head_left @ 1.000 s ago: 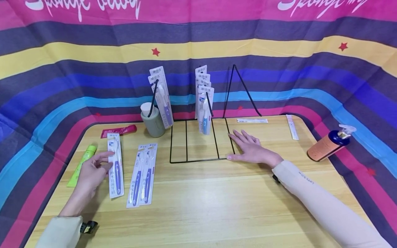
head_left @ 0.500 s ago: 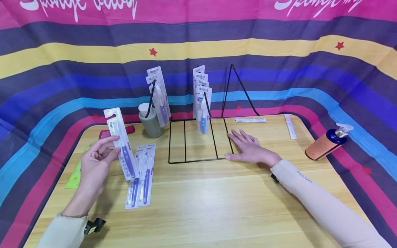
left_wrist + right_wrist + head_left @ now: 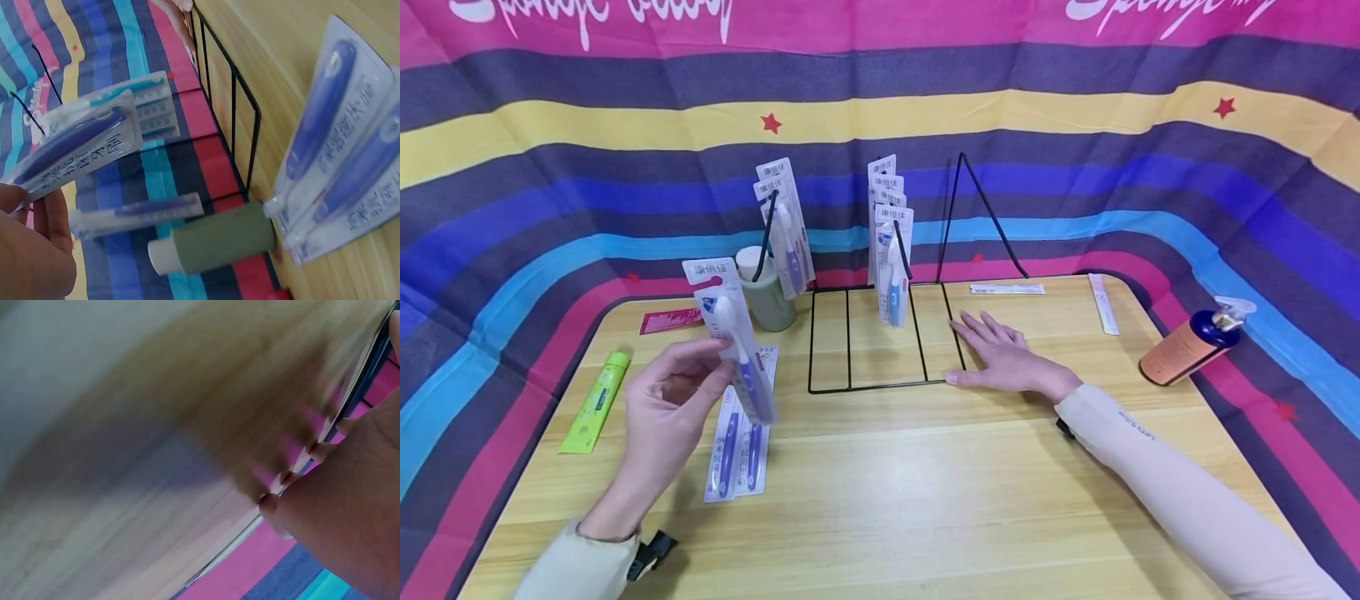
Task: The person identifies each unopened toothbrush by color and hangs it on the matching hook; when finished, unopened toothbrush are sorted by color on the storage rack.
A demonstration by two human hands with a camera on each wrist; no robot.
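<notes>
My left hand (image 3: 673, 412) pinches the edge of a packaged purple toothbrush (image 3: 741, 350) between thumb and fingers, holding it tilted above the table. Two more packaged purple toothbrushes (image 3: 727, 454) lie side by side beneath it, partly covered by it. With fingers spread, my right hand (image 3: 1000, 354) rests at the right side of a black wire rack (image 3: 880, 388), fingertips touching its base. On the rack's left hook hang purple toothbrush packs (image 3: 792, 250); its middle hook carries several packs with a blue toothbrush (image 3: 893, 283) in front. The right hook (image 3: 988, 208) bears nothing.
Behind the left hook stands a grey-green bottle (image 3: 770, 304) with a white cap. A green tube (image 3: 597, 404) and a red tube (image 3: 670, 321) lie at the left. Slim white packets (image 3: 1007, 289) and an orange pump bottle (image 3: 1187, 350) are at the right.
My left hand has lifted the packaged toothbrush off the table and carried it rightward, toward the rack. The right hand stays at the rack's right side.
</notes>
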